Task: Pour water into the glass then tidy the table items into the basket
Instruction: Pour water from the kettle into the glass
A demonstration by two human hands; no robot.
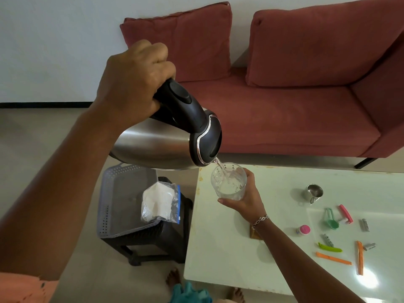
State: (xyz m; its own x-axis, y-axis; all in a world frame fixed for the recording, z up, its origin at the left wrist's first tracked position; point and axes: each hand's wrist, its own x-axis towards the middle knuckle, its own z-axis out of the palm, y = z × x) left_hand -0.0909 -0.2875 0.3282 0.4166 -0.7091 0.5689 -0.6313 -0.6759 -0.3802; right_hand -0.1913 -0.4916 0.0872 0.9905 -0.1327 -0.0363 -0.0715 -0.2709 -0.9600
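Status: the first step is in progress and the second has not begun.

Pouring: the left hand (135, 84) is clenched round the black handle of the steel kettle (153, 145), which is tipped spout-down. A thin stream of water (220, 165) runs from the spout into the glass (228, 181). The right hand (244, 200) grasps the glass from below and behind, fingers and thumb wrapped round its lower half. It holds the glass raised above the far left corner of the table (218, 248), directly beneath the spout. The fill level is hard to read through the clear patterned wall; it looks to be in the lower part only.

Tidying: nothing on the table has gone in. To the right of the right hand, well apart from it, lie:
- a steel cup (314, 192)
- a pink-capped bottle (303, 229)
- a green scoop (331, 220)
- a pink clip (346, 213)
- a green clip (329, 248)
- two orange clips (333, 258)
- a few small grey metal pieces

The basket (118, 193) stands on a dark stool (166, 241), below the left hand and the kettle and to the left of the right hand, just off the table edge. A plastic bag (159, 202) rests on its side nearer the right hand.

Outstanding: finish the pour, set down the kettle and glass, then move every loose item into the basket.
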